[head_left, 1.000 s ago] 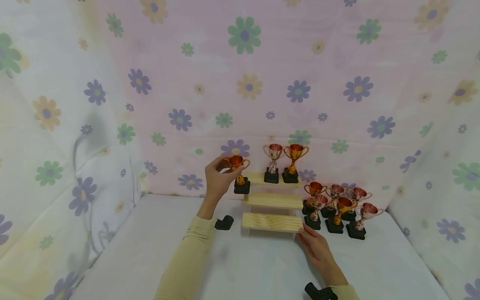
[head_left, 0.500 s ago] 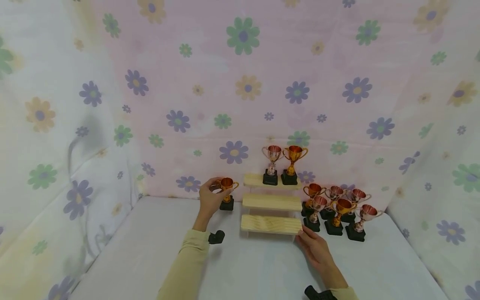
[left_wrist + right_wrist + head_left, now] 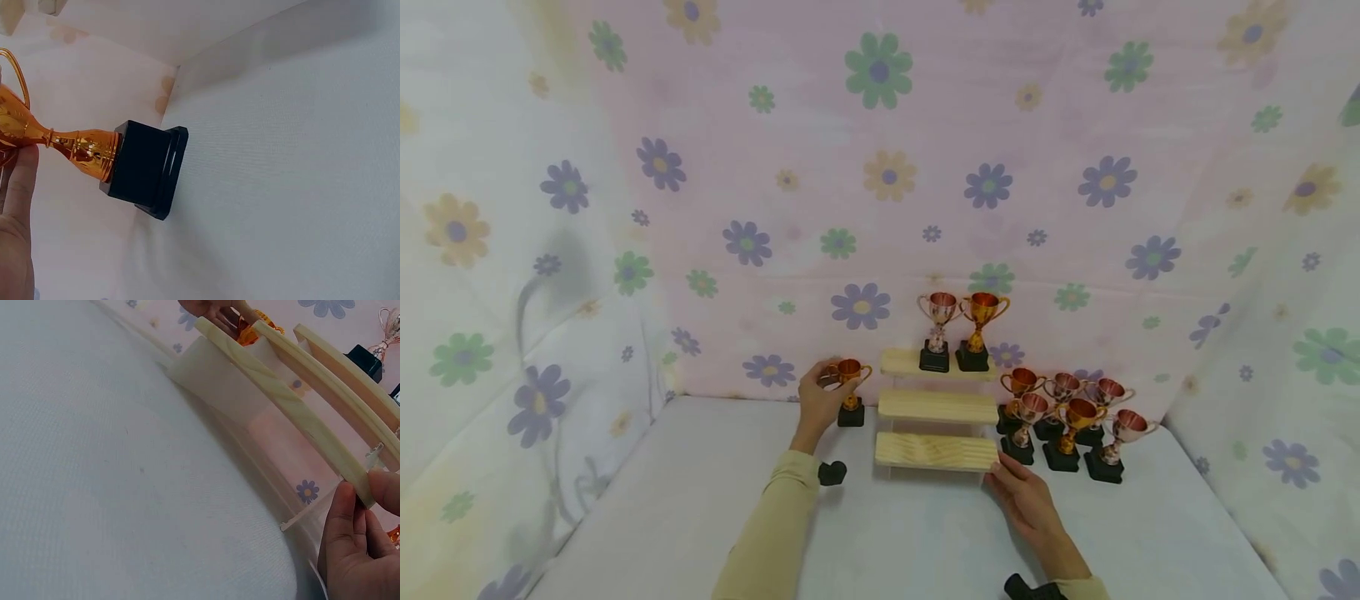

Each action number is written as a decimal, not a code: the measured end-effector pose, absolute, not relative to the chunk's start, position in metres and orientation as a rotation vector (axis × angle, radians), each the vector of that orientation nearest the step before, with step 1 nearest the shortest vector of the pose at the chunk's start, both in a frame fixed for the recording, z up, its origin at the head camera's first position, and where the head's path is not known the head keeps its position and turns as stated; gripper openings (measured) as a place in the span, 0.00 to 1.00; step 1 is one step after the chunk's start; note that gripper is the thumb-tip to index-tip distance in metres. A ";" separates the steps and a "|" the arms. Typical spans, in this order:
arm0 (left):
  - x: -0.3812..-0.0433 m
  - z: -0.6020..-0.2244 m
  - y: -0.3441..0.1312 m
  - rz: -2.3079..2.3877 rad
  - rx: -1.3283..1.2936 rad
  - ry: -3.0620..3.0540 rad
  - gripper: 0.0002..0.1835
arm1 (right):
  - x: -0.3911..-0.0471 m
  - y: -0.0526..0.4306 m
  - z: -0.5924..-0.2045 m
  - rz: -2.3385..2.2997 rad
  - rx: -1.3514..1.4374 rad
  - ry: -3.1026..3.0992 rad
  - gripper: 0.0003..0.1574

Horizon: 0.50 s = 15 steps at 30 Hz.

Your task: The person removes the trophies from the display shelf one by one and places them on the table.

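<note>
My left hand point(image 3: 820, 398) grips a small gold trophy point(image 3: 851, 393) by its cup, left of a three-step wooden display stand point(image 3: 936, 451). In the left wrist view its black base point(image 3: 142, 169) is upright, close to the white table; I cannot tell whether it touches. My right hand point(image 3: 1026, 504) pinches the right end of the lowest step, thumb above and fingers below, as the right wrist view shows. On the top step stand a rose-gold trophy point(image 3: 937, 332) and another gold trophy point(image 3: 977, 332), side by side.
Several gold and rose-gold trophies point(image 3: 1078, 425) stand close together on the table point(image 3: 910, 533), right of the stand. A flowered cloth point(image 3: 887, 217) hangs behind and at both sides. Black devices are strapped at both wrists.
My left hand has carried the gold trophy from beside the top step down and left, to just above or on the table. My right hand keeps its hold on the lowest step.
</note>
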<state>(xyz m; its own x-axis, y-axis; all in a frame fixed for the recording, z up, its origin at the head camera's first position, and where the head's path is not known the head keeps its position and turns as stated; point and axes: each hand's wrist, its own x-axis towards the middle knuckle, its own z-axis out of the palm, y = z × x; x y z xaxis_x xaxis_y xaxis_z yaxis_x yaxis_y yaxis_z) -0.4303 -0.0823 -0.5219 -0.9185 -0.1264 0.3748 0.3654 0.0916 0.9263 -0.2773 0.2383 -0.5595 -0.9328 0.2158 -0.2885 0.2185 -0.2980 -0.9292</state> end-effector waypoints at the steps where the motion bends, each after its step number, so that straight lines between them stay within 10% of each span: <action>1: -0.430 -0.522 -0.082 -1.886 -0.231 -2.020 0.23 | -0.277 0.238 -0.560 -2.467 0.574 1.858 0.37; 15: -0.429 -0.528 -0.080 -2.094 -0.193 -1.885 0.20 | -0.274 0.238 -0.557 -2.463 0.561 1.856 0.39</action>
